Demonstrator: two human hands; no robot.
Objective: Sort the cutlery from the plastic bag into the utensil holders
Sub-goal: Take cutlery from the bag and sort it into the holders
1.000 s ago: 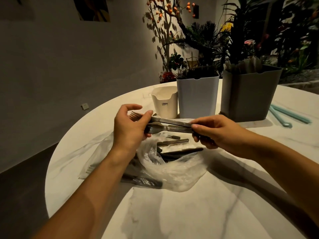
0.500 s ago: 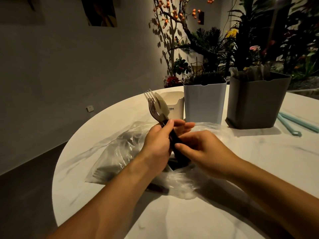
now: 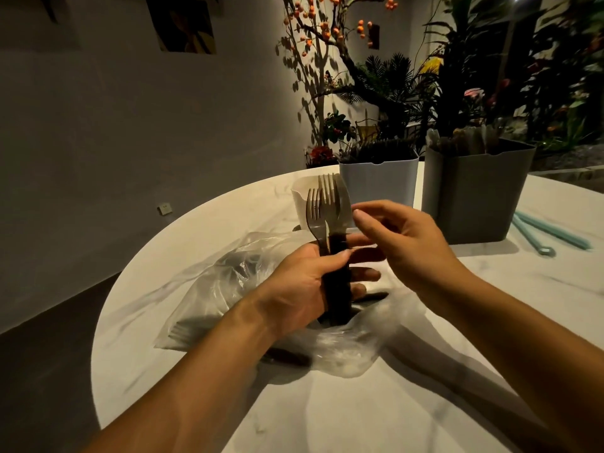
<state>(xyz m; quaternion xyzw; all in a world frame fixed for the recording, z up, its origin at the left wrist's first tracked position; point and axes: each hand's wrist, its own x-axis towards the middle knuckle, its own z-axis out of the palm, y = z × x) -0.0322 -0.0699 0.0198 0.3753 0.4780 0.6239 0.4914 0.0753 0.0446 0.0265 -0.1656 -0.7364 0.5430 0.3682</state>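
My left hand grips a bundle of dark-handled forks, held upright with the tines pointing up. My right hand hovers just right of the fork heads, fingers loosely spread, holding nothing. Under both hands lies the clear plastic bag with more cutlery inside. Behind the forks stand a small cream holder, a white holder with cutlery in it and a grey holder with pale utensils in it.
The round white marble table ends close on the left and near side. Two pale blue sticks lie at the right, beside the grey holder. Plants and a berry branch stand behind the table.
The forks went from lying level between both hands to standing upright in my left hand. My right hand let go of the handles and rose beside the fork heads.
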